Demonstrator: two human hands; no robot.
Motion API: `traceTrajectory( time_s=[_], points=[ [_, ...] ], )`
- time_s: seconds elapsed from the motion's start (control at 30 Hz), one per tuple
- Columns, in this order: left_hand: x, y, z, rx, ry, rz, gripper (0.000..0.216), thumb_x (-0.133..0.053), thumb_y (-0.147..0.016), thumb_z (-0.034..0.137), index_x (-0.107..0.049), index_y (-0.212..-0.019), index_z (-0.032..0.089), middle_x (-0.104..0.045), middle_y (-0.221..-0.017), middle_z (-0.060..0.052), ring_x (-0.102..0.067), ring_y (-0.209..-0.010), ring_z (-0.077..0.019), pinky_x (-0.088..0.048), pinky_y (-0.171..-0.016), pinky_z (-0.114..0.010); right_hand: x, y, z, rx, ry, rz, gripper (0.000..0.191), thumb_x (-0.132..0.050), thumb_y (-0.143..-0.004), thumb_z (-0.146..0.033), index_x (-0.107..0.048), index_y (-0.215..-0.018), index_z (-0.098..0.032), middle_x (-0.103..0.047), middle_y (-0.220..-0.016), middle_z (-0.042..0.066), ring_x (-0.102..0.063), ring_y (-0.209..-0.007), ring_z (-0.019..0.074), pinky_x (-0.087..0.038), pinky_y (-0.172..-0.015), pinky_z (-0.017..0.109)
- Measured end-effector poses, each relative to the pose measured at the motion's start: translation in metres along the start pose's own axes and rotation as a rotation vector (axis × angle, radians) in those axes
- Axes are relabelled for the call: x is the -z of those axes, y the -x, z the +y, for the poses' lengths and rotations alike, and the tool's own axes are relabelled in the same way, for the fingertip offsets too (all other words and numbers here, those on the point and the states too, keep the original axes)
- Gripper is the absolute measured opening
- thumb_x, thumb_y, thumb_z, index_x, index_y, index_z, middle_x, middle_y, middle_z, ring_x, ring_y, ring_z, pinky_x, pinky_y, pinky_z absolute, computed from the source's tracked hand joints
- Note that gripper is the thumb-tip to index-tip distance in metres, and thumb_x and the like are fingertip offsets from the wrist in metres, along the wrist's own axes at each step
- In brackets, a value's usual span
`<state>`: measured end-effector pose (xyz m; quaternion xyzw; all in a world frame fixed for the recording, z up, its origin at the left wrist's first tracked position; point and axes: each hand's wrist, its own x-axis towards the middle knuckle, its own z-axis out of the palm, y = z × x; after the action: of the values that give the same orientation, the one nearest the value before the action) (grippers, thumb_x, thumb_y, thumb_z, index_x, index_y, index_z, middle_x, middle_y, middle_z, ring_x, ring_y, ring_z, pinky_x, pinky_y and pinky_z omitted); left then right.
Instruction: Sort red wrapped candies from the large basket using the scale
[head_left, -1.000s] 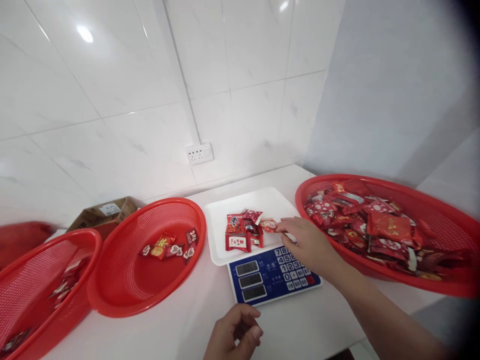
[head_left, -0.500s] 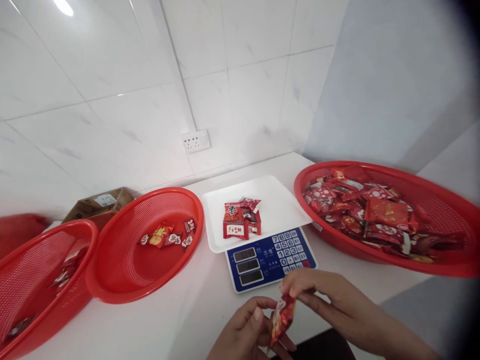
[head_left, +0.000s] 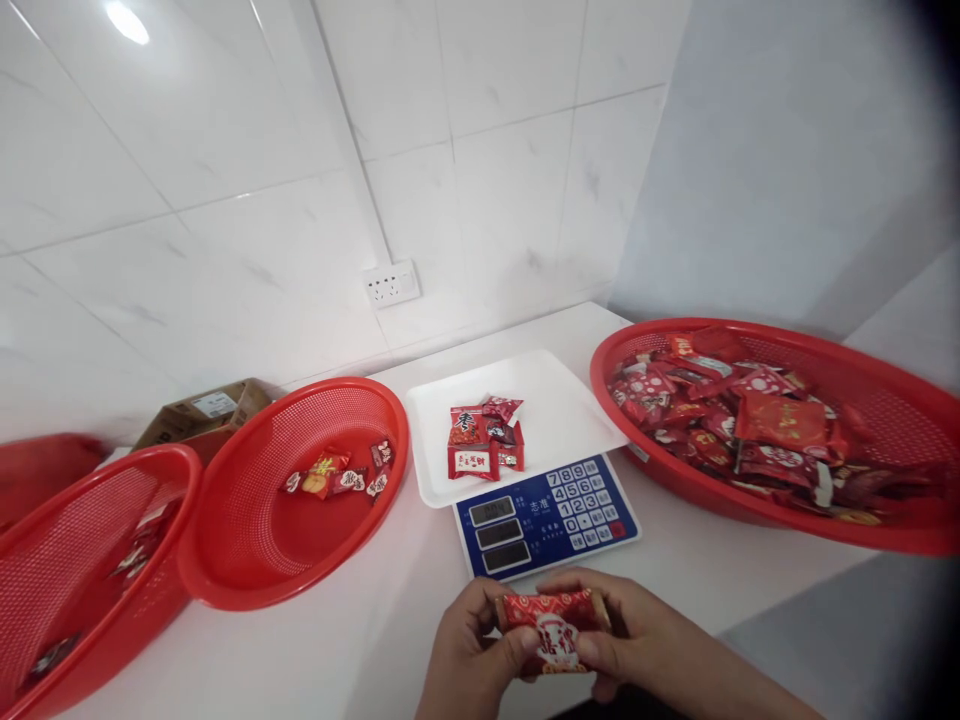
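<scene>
Our left hand (head_left: 476, 645) and our right hand (head_left: 634, 630) together grasp one small red packet (head_left: 551, 606), thumbs pressed on its near face and fingers curled behind it. We have it between us on the near side of the scale (head_left: 546, 535), apart from the tray. Its long axis runs left to right, from one hand to the other and close to level, with an end tucked into each grip. The printed face is turned up toward us, bearing large dark red characters on a pale patch beneath a patterned red band. The wrapper looks thin and glossy, softly puffed.

Before us, the scale has a flat blue panel with pale square keys and three dark displays. Its tray (head_left: 562, 400) is smooth, white and shallow with rounded corners, and holds a cluster of shiny wrapped packets (head_left: 486, 440). To our right, a wide red plastic basket (head_left: 892, 420), its wall finely perforated, carries a crinkled heap of them (head_left: 780, 425). To our left, a round red basket (head_left: 300, 540) holds a few small pieces (head_left: 330, 482).
</scene>
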<state>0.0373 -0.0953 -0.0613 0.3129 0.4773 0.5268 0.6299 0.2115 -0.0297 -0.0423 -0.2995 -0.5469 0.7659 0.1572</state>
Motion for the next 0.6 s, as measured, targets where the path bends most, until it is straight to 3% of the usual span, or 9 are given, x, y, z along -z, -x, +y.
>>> traceTrajectory(
  time_s=[0.1,0.23,0.33,0.43,0.5,0.6],
  points=[
    [-0.003,0.001,0.0,0.015,-0.076,-0.002,0.039,-0.073,-0.063,0.045,-0.051,-0.068,0.014,-0.059,-0.062,0.0,-0.054,-0.051,-0.0089,-0.041,-0.049,-0.021,-0.006,-0.003,0.002,-0.049,-0.025,0.002,0.031,-0.064,-0.073,-0.044,-0.06,-0.083,-0.014,-0.062,-0.074,0.001,-0.058,-0.067,0.0121,-0.046,-0.052,0.019],
    [-0.004,0.0,0.001,-0.035,-0.195,0.006,0.039,-0.063,-0.071,0.052,-0.052,-0.069,0.014,-0.053,-0.057,0.001,-0.049,-0.049,-0.0081,-0.039,-0.048,-0.02,-0.005,-0.004,0.003,-0.05,-0.005,0.048,0.03,-0.064,-0.074,-0.044,-0.059,-0.076,-0.015,-0.058,-0.066,-0.002,-0.054,-0.059,0.0089,-0.046,-0.051,0.019],
    [-0.002,-0.001,0.001,-0.06,-0.227,0.023,0.041,-0.06,-0.073,0.055,-0.052,-0.069,0.014,-0.051,-0.054,0.002,-0.046,-0.047,-0.0077,-0.037,-0.047,-0.02,-0.004,-0.003,0.005,-0.027,0.018,0.051,0.027,-0.064,-0.075,-0.04,-0.06,-0.087,-0.016,-0.061,-0.074,0.0,-0.056,-0.066,0.0113,-0.046,-0.052,0.019],
    [-0.001,-0.002,0.003,-0.085,-0.202,0.056,0.041,-0.06,-0.073,0.055,-0.053,-0.07,0.015,-0.052,-0.054,0.002,-0.044,-0.046,-0.007,-0.036,-0.045,-0.019,-0.001,-0.002,0.004,0.054,0.033,0.127,0.04,-0.062,-0.076,-0.034,-0.053,-0.113,-0.022,-0.062,-0.086,0.002,-0.058,-0.072,0.0136,-0.047,-0.053,0.021],
    [0.0,-0.003,0.005,-0.099,-0.154,0.094,0.042,-0.061,-0.072,0.055,-0.056,-0.079,0.015,-0.055,-0.057,0.001,-0.048,-0.049,-0.0085,-0.039,-0.046,-0.02,0.004,-0.003,-0.003,0.106,0.086,0.223,0.046,-0.059,-0.077,-0.034,-0.046,-0.121,-0.024,-0.06,-0.085,0.0,-0.058,-0.066,0.0131,-0.048,-0.052,0.024],
    [0.002,-0.002,0.009,-0.107,-0.081,0.156,0.049,-0.064,-0.068,0.058,-0.057,-0.094,0.017,-0.06,-0.065,-0.001,-0.055,-0.054,-0.0119,-0.044,-0.047,-0.023,0.021,-0.006,-0.026,0.19,0.288,0.462,0.039,-0.054,-0.08,-0.04,-0.052,-0.114,-0.021,-0.058,-0.07,-0.002,-0.056,-0.056,0.0132,-0.049,-0.055,0.028]
  ],
)
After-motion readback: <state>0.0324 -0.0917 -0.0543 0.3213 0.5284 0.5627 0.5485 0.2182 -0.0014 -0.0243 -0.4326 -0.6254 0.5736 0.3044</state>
